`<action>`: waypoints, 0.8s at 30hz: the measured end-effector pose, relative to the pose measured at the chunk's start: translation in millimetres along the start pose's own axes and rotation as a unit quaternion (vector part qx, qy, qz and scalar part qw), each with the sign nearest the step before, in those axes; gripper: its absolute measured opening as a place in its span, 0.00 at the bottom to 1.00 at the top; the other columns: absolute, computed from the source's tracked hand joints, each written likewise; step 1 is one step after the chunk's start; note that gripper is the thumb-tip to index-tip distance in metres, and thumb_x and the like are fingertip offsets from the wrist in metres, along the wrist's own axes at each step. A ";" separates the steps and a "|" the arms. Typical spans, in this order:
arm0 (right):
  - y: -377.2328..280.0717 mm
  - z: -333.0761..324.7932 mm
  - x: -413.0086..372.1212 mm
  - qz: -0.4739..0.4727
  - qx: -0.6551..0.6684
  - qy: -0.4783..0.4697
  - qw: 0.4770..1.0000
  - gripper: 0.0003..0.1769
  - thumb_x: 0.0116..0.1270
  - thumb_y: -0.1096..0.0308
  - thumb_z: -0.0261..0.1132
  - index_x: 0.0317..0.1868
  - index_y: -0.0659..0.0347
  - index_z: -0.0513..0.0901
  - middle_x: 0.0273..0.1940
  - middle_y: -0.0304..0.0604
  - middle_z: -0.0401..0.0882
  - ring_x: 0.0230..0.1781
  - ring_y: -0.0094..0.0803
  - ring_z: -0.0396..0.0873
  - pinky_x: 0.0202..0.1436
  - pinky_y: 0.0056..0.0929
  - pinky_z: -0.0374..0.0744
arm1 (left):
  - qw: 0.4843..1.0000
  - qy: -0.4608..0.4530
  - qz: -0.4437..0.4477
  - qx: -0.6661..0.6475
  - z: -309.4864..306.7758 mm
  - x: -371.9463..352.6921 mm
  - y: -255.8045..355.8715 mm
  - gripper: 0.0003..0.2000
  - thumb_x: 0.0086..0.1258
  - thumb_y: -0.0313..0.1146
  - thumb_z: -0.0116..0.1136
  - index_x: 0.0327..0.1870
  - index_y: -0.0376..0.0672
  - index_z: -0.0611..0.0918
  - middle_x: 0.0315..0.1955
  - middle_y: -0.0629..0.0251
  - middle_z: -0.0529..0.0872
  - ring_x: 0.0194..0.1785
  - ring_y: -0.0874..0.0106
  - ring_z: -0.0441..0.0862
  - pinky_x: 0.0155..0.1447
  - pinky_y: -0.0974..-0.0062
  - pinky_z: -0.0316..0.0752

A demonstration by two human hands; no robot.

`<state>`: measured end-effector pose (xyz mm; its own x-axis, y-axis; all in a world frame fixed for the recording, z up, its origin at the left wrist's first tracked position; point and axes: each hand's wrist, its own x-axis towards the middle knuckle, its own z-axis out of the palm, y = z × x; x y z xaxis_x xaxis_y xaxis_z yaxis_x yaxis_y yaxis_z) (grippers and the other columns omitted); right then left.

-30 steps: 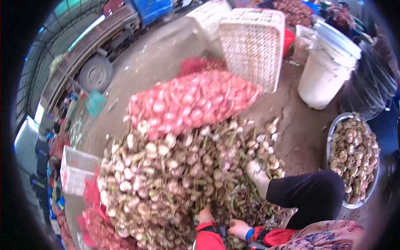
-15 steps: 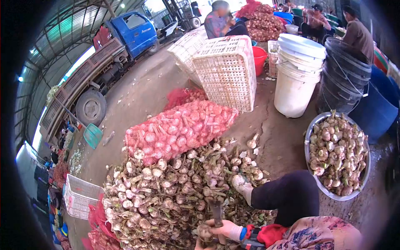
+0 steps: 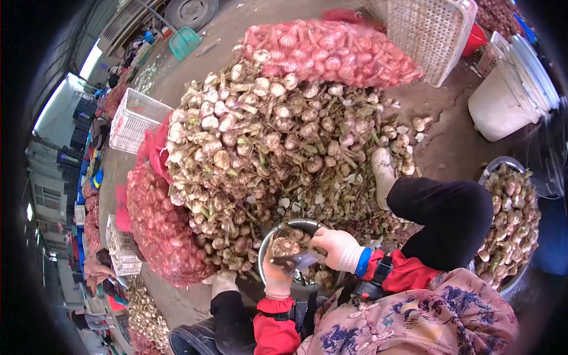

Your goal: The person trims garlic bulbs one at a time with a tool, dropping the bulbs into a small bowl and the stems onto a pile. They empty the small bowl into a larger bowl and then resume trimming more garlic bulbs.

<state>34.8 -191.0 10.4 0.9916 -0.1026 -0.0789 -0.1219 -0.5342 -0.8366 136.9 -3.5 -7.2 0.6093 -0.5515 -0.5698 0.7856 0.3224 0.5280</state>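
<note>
My left hand (image 3: 276,277), gloved, is wrapped round a garlic bulb (image 3: 285,246) above a metal basin (image 3: 262,254). My right hand (image 3: 339,249), also gloved, grips a knife whose dark blade (image 3: 297,261) lies against or just beside that bulb; its handle is hidden in the fingers. More bulbs sit in the basin between my legs. Beyond it rises a large heap of garlic (image 3: 254,136) with stems, with loose trimmings (image 3: 322,198) between the heap and my foot.
Red mesh sacks of garlic (image 3: 331,52) (image 3: 160,219) lie behind and left of the heap. A full basin of garlic (image 3: 509,219) stands to the right. White crates (image 3: 429,32) (image 3: 139,121), white buckets (image 3: 509,94) and a green scoop (image 3: 184,42) stand around.
The view has tilted down and swung, so my legs and the basin now show. Both hands are fully in sight; the knife has turned from upright to lying across by the bulb.
</note>
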 end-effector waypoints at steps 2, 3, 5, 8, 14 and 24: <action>-7.4 3.5 2.5 -0.011 -0.019 -0.032 0.999 0.15 0.46 0.72 0.66 0.39 0.56 0.80 0.40 0.46 0.76 0.40 0.49 0.78 0.42 0.41 0.78 | 0.978 -0.048 0.119 0.167 -11.0 -2.0 -6.2 0.21 0.74 0.44 0.43 0.60 0.40 0.71 0.53 0.56 0.79 0.52 0.59 0.80 0.56 0.57 0.78; -10.1 3.1 3.5 -0.004 -0.041 -0.045 0.998 0.16 0.45 0.73 0.66 0.39 0.56 0.80 0.40 0.46 0.76 0.40 0.49 0.78 0.42 0.42 0.78 | 0.977 -0.095 0.124 0.144 -7.3 -9.9 -6.9 0.19 0.75 0.39 0.40 0.61 0.38 0.70 0.55 0.53 0.78 0.55 0.59 0.79 0.60 0.56 0.76; -8.0 4.0 2.7 -0.009 -0.063 -0.045 0.997 0.19 0.42 0.75 0.65 0.39 0.56 0.79 0.39 0.47 0.75 0.41 0.50 0.77 0.42 0.44 0.77 | 0.987 -0.092 0.089 0.099 -4.9 -11.5 -11.0 0.19 0.75 0.38 0.40 0.61 0.38 0.70 0.55 0.53 0.77 0.54 0.59 0.79 0.60 0.57 0.77; -0.2 10.0 -0.1 0.005 -0.071 -0.061 0.996 0.19 0.42 0.75 0.65 0.39 0.57 0.79 0.40 0.47 0.75 0.41 0.50 0.77 0.42 0.44 0.77 | 0.971 -0.109 0.103 0.185 -11.4 -12.9 -19.5 0.17 0.75 0.32 0.41 0.61 0.36 0.70 0.54 0.54 0.78 0.53 0.60 0.80 0.59 0.60 0.78; 15.6 16.7 2.8 0.025 -0.075 -0.110 0.991 0.18 0.46 0.73 0.66 0.41 0.58 0.80 0.43 0.49 0.75 0.44 0.49 0.78 0.46 0.44 0.78 | 0.950 -0.084 0.145 0.262 4.7 -23.7 -34.0 0.17 0.71 0.27 0.47 0.59 0.34 0.72 0.51 0.55 0.80 0.51 0.62 0.81 0.56 0.63 0.79; 132.1 33.0 27.9 0.335 0.174 0.129 0.917 0.23 0.49 0.73 0.62 0.50 0.64 0.79 0.44 0.51 0.82 0.46 0.43 0.81 0.52 0.33 0.77 | 0.779 -0.048 0.349 0.518 2.5 -45.0 -16.2 0.22 0.67 0.43 0.53 0.58 0.42 0.71 0.46 0.61 0.79 0.45 0.69 0.79 0.52 0.69 0.76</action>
<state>47.8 -236.8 -120.2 0.6496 -0.5295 -0.5456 -0.6343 0.0182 -0.7729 96.5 14.2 11.5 0.7991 -0.5913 0.1082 -0.2730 -0.1966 0.9417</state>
